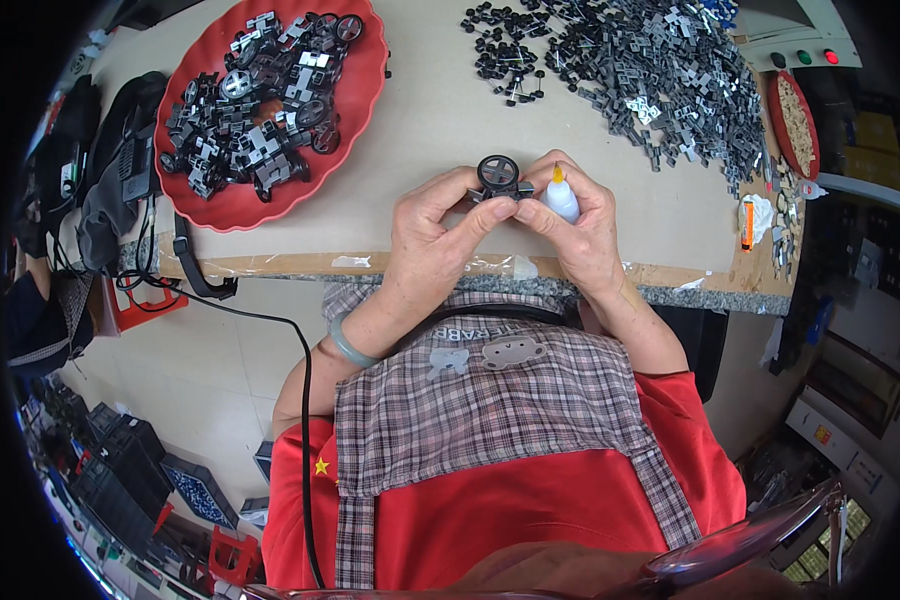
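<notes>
Between the fingertips of both hands, just above the table's near edge, is a small black assembly with a spoked wheel [498,173]. My left hand [430,232] pinches it from the left, thumb and fingers closed. My right hand [582,232] grips its other side with thumb and index finger. Tucked in that same right hand is a white glue bottle [561,198] with a yellowish nozzle pointing up and away from me. The fingers cover part of the assembly, so its underside is hidden.
A red scalloped tray [370,110] holding many wheeled assemblies stands at the left. Heaped at the far right are grey plastic parts [660,90], beside small black wheel pieces [510,50]. An orange tube [747,225] lies near the right edge. A black cable [260,314] hangs at left.
</notes>
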`<action>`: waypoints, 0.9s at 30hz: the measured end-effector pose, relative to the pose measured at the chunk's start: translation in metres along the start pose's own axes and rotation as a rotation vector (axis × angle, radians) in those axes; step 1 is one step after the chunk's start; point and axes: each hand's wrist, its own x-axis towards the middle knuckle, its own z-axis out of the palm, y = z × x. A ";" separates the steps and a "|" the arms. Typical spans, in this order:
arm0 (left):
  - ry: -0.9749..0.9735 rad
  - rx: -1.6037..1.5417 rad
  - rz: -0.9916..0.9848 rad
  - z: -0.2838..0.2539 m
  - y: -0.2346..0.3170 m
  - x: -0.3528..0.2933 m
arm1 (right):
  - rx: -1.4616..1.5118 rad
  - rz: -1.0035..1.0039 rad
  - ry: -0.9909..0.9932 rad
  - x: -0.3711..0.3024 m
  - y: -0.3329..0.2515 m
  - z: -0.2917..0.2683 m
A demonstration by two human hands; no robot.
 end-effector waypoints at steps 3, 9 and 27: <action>0.121 0.027 0.141 0.007 0.006 0.001 | 0.178 -0.036 -0.023 -0.002 0.012 0.001; 0.038 0.153 0.294 -0.003 0.000 0.001 | 0.138 -0.070 -0.073 0.001 0.010 0.000; -0.052 0.161 0.182 -0.007 -0.004 0.003 | 0.208 0.114 -0.041 -0.004 0.006 -0.004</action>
